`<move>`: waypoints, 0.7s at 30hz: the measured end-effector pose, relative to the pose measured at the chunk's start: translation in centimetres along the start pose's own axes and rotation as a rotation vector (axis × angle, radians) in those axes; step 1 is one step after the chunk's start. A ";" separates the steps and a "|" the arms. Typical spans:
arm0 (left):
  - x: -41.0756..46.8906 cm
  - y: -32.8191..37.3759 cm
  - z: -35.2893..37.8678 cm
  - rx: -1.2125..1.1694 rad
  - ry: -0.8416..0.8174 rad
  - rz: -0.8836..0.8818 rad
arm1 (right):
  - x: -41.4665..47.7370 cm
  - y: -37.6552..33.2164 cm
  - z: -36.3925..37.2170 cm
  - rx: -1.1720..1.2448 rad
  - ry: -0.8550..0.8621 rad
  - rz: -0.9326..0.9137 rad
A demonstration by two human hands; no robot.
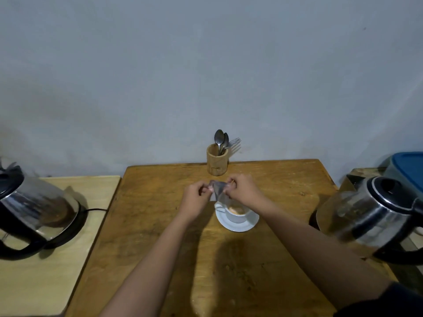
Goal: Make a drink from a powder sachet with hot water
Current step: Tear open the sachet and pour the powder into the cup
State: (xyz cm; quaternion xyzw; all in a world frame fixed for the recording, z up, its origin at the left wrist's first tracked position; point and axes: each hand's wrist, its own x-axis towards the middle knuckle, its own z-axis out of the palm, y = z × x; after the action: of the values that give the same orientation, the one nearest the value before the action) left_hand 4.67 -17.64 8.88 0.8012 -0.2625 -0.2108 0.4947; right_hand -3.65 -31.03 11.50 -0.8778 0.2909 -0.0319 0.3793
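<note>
Holding a small, crumpled grey powder sachet (219, 191) between both hands, a person works above a white ceramic cup (237, 213) on a brown wooden worktop (160, 202). Each grip is closed to a pinch: the left hand (198, 196) nips the sachet's left edge with thumb and fingertips, the right hand (243, 187) nips its right upper corner, and the packet hangs tilted between them with its lower end just over the cup's rim. Pale brown powder (236, 210) lies inside the cup, which stands on a round white saucer (238, 224) near the middle of the worktop. Behind the hands, at the far edge against the grey wall, a light wooden cutlery holder (217, 162) stands upright with metal spoons (220, 139) and a fork (233, 142) rising from it. A steel electric kettle with a black handle and base (34, 209) sits on a paler wooden side table (41, 271) to the left, its black cord trailing towards the worktop. A second steel kettle with a black lid rim (375, 216) stands at the right edge, with a blue-lidded container (407, 170) behind it
</note>
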 end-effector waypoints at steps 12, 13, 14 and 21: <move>-7.9 -11.1 -4.7 -0.033 0.116 -0.277 | -2.8 -1.3 12.6 -0.009 -0.311 0.001; -8.5 -11.8 -4.8 -0.023 0.117 -0.299 | -3.0 -1.1 13.6 -0.033 -0.339 0.009; -9.1 -12.3 -4.8 -0.011 0.109 -0.322 | -3.2 -1.0 14.5 -0.055 -0.364 0.017; -11.8 -13.5 -4.5 0.121 0.089 -0.385 | -4.6 0.5 18.4 -0.101 -0.342 -0.012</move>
State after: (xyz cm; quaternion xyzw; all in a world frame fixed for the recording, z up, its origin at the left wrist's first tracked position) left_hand 1.09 -2.13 -0.53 0.8734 -0.0948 -0.2497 0.4073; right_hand -2.55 -16.91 -1.17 -0.8901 0.2180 0.1302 0.3784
